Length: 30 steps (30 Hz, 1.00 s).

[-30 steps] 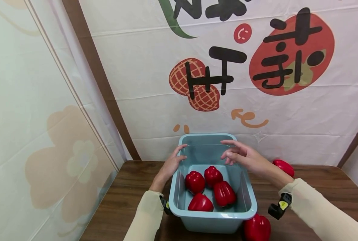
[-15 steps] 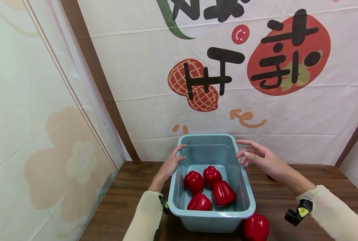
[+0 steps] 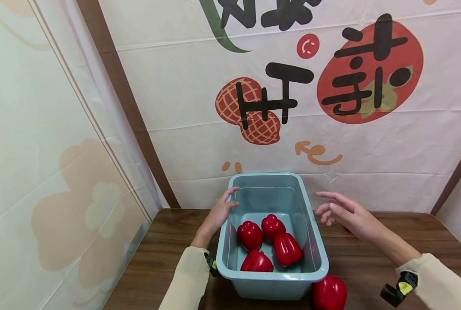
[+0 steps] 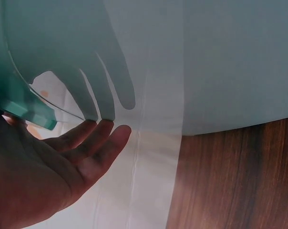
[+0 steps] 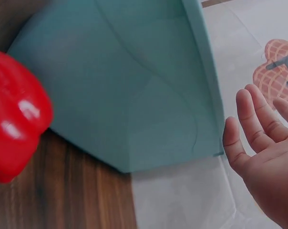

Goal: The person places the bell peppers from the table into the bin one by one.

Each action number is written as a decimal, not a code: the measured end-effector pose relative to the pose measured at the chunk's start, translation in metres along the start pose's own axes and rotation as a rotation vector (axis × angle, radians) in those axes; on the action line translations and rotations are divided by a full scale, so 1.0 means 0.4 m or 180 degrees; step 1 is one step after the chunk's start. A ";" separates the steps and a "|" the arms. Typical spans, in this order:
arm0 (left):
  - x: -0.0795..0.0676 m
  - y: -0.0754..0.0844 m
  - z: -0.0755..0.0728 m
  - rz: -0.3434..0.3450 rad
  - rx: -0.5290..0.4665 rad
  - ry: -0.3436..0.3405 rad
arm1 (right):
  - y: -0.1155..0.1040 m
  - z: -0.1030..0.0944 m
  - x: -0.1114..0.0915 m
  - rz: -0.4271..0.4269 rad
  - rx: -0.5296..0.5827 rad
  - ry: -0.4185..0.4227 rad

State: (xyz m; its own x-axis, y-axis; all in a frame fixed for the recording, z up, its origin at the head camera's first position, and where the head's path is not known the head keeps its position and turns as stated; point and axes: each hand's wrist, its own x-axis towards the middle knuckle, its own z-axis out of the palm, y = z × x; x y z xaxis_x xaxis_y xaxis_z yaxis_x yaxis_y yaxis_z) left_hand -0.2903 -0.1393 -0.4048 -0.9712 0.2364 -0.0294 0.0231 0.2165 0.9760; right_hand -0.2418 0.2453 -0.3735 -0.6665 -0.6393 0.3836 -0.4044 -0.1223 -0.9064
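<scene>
A light blue plastic bin (image 3: 273, 284) stands on the wooden table, with several red bell peppers (image 3: 288, 249) lying inside towards its near end. My left hand (image 3: 216, 217) holds the bin's left rim: thumb and index finger reach over it, while the other fingers (image 4: 103, 148) touch the outer wall in the left wrist view. To the right of the bin my right hand (image 3: 350, 215) hovers apart from it, fingers loosely bent and holding nothing. Another red bell pepper (image 3: 329, 292) rests on the table by the bin's near right corner.
The brown wooden table (image 3: 374, 258) extends to both sides of the bin. Behind it hangs a white printed cloth (image 3: 191, 142), close to the bin's far end. A second cloth panel (image 3: 79, 193) borders the left side.
My right hand has moved rightward from above the bin to outside its right rim. A red pepper at the back right is now hidden behind that arm. The left hand stays put.
</scene>
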 end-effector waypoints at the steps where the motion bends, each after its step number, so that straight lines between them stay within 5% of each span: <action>1: 0.001 -0.001 0.000 0.0003 0.0000 -0.0001 | 0.003 -0.002 -0.007 0.0006 0.0028 -0.0009; 9: 0.003 -0.004 -0.002 0.0032 0.0032 0.0002 | 0.025 -0.015 -0.057 0.0299 -0.0025 0.0131; 23: 0.000 -0.003 -0.003 0.0009 0.0027 0.0000 | 0.091 -0.007 -0.130 0.0463 0.0071 0.0076; 30: 0.002 -0.005 -0.002 0.0013 0.0012 -0.0009 | 0.143 0.009 -0.179 0.0756 0.0196 0.0004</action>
State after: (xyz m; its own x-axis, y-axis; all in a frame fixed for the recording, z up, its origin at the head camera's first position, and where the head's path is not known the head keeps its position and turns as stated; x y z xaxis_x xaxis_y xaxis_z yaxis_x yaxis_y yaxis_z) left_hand -0.2912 -0.1402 -0.4067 -0.9704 0.2402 -0.0261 0.0280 0.2191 0.9753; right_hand -0.2150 0.2813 -0.4536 -0.7391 -0.6546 0.1587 -0.1974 -0.0148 -0.9802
